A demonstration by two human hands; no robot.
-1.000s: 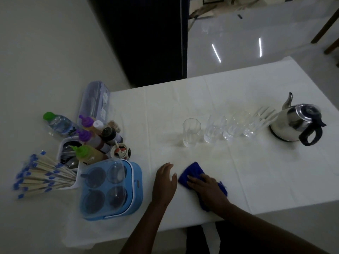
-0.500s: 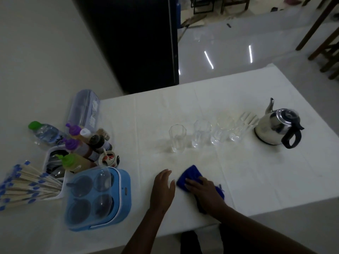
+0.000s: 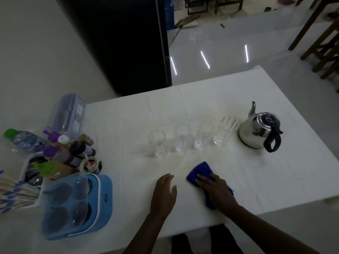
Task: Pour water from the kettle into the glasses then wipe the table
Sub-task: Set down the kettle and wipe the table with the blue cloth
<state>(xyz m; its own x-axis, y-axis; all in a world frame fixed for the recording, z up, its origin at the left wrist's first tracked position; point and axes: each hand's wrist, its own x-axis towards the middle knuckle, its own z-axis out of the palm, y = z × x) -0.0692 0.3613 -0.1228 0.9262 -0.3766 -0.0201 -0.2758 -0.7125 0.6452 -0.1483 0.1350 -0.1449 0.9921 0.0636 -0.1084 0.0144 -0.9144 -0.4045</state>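
Observation:
A row of several clear glasses [image 3: 190, 137] stands mid-table, each with a little water at the bottom. To their right sits a steel kettle [image 3: 258, 131] with a black handle, its spout pointing away from me. On the white table [image 3: 275, 173], near the front edge, lies a blue cloth [image 3: 200, 170]. My right hand [image 3: 218, 193] presses flat on the cloth and covers most of it. My left hand [image 3: 164, 193] rests flat on the table just left of the cloth, fingers slightly apart, holding nothing.
At the left edge stand sauce bottles [image 3: 60, 153], a water bottle [image 3: 20, 138], a clear plastic box [image 3: 67, 114], a bundle of wrapped chopsticks [image 3: 14, 191] and a blue cup holder [image 3: 77, 204]. Wooden chair legs [image 3: 322, 37] stand on the floor beyond the table, at the far right.
My head has tilted, shifting the whole scene in the frame. The right hand and cloth have slid a little to the right, away from the left hand. Kettle and glasses stay put.

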